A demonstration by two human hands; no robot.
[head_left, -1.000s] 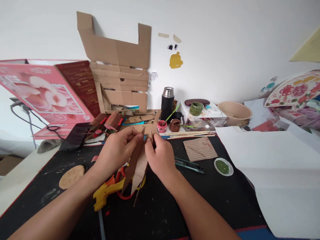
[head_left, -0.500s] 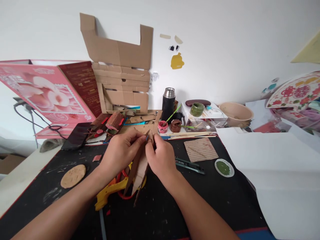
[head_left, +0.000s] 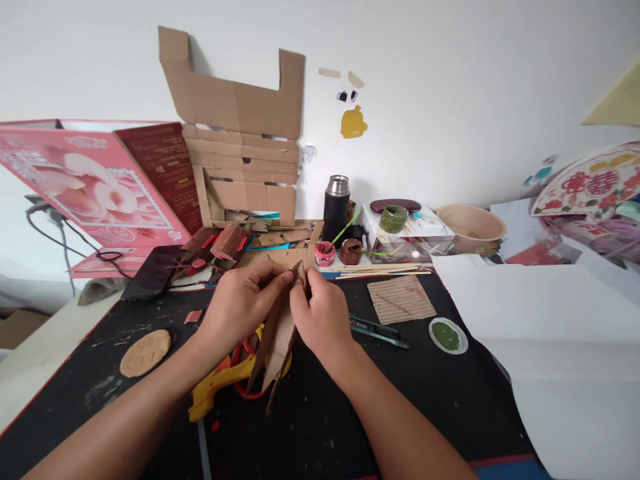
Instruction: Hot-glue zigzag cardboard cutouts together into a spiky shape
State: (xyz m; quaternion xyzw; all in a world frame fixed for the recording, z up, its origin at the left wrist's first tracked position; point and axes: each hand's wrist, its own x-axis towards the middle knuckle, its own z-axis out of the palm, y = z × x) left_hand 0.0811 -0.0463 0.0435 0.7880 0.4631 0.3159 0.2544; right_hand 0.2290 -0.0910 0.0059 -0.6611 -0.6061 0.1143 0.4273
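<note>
Both hands meet over the middle of the black mat [head_left: 320, 427]. My left hand [head_left: 245, 293] pinches the upper end of a piece of brown cardboard [head_left: 278, 347], whose long strips hang down and spread apart. My right hand [head_left: 323, 303] is closed on the same upper end from the other side; its fingertips are partly hidden. Beneath the strips lie a yellow glue gun [head_left: 220, 387] and red-handled scissors [head_left: 247, 387], both partly covered. A dark green utility knife [head_left: 380, 331] rests right of my right hand.
At left lie a round cardboard disc [head_left: 145, 353] and a phone [head_left: 153, 272]. Paint jars [head_left: 351, 251], a black thermos [head_left: 336, 210] and wooden sticks [head_left: 380, 271] stand or lie behind. Corrugated card [head_left: 401, 299], a lid of green paint [head_left: 449, 336] and white paper [head_left: 565, 347] are right.
Almost nothing differs. My fingertips shift very slightly at the top of the cardboard, and the whole view slides a touch.
</note>
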